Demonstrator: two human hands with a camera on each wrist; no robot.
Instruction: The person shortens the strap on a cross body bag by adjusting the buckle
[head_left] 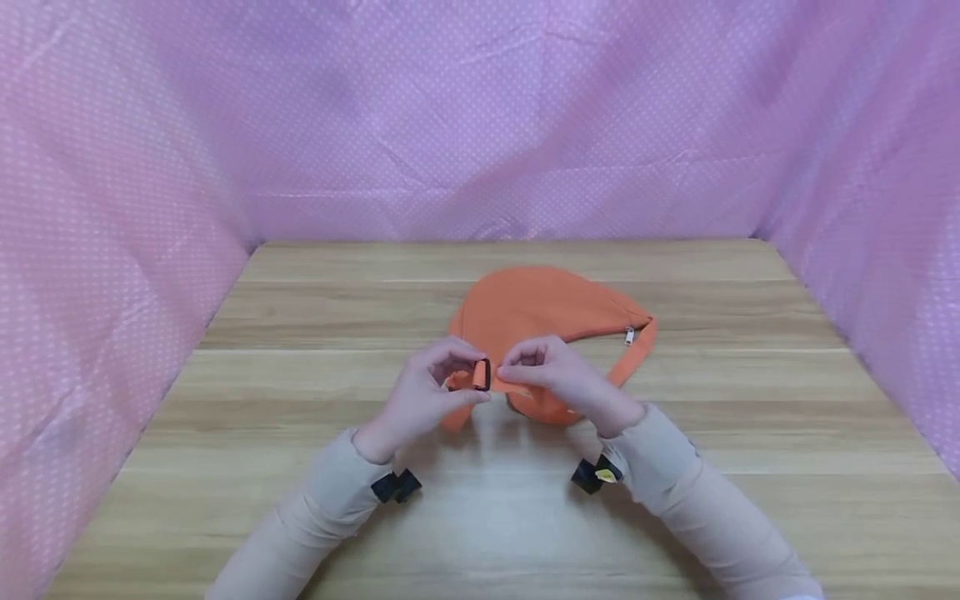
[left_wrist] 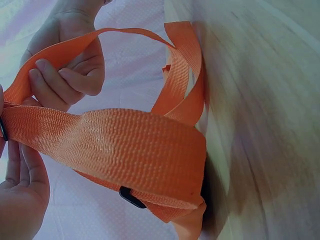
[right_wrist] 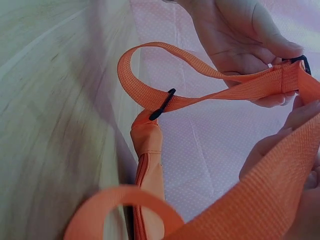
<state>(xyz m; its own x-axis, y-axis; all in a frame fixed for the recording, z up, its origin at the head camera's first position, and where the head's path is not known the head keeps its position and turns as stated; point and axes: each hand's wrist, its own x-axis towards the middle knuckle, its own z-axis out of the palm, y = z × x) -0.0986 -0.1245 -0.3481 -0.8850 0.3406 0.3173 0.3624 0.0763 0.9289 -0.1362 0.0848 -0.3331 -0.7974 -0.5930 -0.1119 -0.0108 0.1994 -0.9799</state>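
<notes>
An orange bag [head_left: 525, 304] with a webbing strap [head_left: 633, 358] lies on the table beyond both hands. My left hand [head_left: 420, 392] holds a black slider buckle [head_left: 487, 375] between thumb and fingers, orange webbing running through it. Close on its right, my right hand [head_left: 558, 375] pinches the strap between thumb and fingertips. A broad stretch of webbing [left_wrist: 125, 145] crosses in front of both hands in the left wrist view. In the right wrist view, a second black ring [right_wrist: 162, 105] joins a strap loop to the bag's narrow end [right_wrist: 148, 135].
A zipper pull [head_left: 629, 336] hangs near the bag's right corner. The wood-grain table [head_left: 480, 533] is bordered by pink dotted cloth [head_left: 480, 117] behind and at both sides. Small black devices [head_left: 396, 486] sit at both sleeve cuffs.
</notes>
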